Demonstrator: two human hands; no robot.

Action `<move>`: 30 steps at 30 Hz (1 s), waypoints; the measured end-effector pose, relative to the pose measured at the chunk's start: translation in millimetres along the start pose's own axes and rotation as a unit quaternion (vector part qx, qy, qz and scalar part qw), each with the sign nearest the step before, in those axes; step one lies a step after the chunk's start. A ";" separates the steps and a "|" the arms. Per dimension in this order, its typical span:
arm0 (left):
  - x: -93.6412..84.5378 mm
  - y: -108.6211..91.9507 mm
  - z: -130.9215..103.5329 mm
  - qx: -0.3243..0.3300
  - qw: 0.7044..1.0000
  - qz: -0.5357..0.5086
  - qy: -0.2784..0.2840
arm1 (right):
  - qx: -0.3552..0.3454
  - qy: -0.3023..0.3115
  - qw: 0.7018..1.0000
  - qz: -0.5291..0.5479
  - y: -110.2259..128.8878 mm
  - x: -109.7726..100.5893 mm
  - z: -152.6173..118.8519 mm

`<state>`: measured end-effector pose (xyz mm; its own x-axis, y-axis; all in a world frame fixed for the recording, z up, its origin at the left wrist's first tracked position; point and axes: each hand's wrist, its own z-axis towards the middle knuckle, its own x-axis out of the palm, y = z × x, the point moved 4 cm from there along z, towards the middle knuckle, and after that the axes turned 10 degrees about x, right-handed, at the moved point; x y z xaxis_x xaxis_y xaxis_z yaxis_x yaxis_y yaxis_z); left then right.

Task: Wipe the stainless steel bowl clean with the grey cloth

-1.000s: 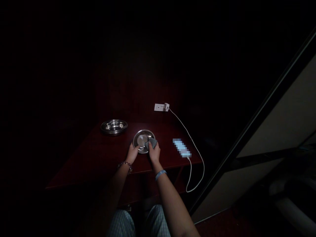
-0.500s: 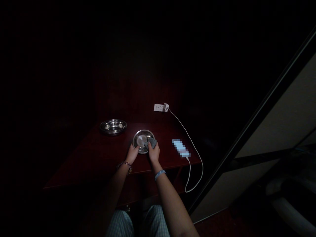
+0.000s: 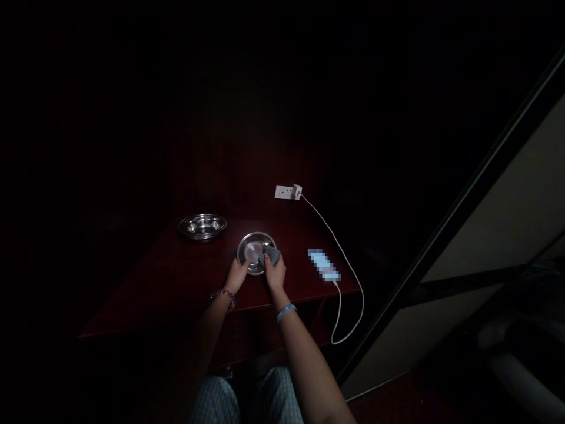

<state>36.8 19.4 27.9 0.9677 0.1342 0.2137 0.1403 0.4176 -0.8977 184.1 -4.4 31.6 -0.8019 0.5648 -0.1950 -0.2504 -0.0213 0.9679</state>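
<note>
A round steel dish [image 3: 253,251] is tilted toward me above the front part of the dark red table [image 3: 176,282]. On its lower left rim my left hand [image 3: 238,275] is closed, thumb over the edge. My right hand [image 3: 275,273] grips a grey cloth [image 3: 271,255] and presses it on the right side of the dish's rim. Farther left, a stack of similar steel dishes [image 3: 202,227] sits on the table.
Right of my hands lies a phone [image 3: 324,265] with a blurred screen. Its white cable [image 3: 362,294] hangs past the table's edge and runs up to a charger [image 3: 296,191] in the wall socket [image 3: 283,192]. A pale panel [image 3: 494,218] stands at the right.
</note>
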 end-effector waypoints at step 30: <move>-3.7 11.5 1.7 0.016 1.000 0.019 0.007 | -0.005 0.000 1.000 0.009 0.9 -0.1 -1.3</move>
<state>34.5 25.3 17.5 0.9753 0.1378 0.1729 0.0961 0.4402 -0.8927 183.3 -5.6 32.2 -0.8063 0.5645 -0.1766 -0.2409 -0.0407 0.9697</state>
